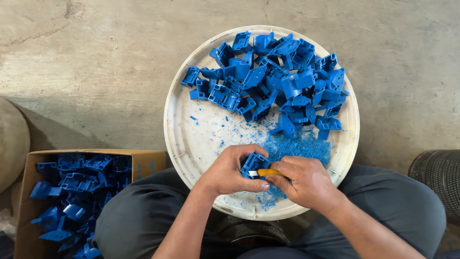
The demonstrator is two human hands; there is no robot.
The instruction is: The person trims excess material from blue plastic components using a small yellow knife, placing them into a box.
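The left hand (230, 175) is curled around one small blue plastic part (253, 164). Its fingers are closed snug on the part, so it sits still and faces the other hand. The right hand (306, 182) is closed around a little knife with a yellow handle (266, 172). The short blade pointing left seems to touch the edge of the blue part. Holding the part tight on one side and the knife on the other looks like a good way to shave the rough edge off.

Both hands are over the near side of a big round white tray (184, 129), which rests on the person's lap. That way the tiny bits fall into the tray and not on the floor. Just past the right fingers, and a little under them, lies a pile of blue shavings (302, 146).

Farther away from the fingers, at the far side of the tray, is a big heap of blue parts (273, 79) of the same kind. It is well apart from the hands, so nothing there bumps them.

To the left of the left fingers, down on the concrete floor (96, 62), stands a brown cardboard box (143, 158) with many more blue parts inside (72, 192). The person's dark trouser leg (134, 216) is between the hand and the box. At the far right is a dark ribbed thing (438, 180); I cannot tell what it is.
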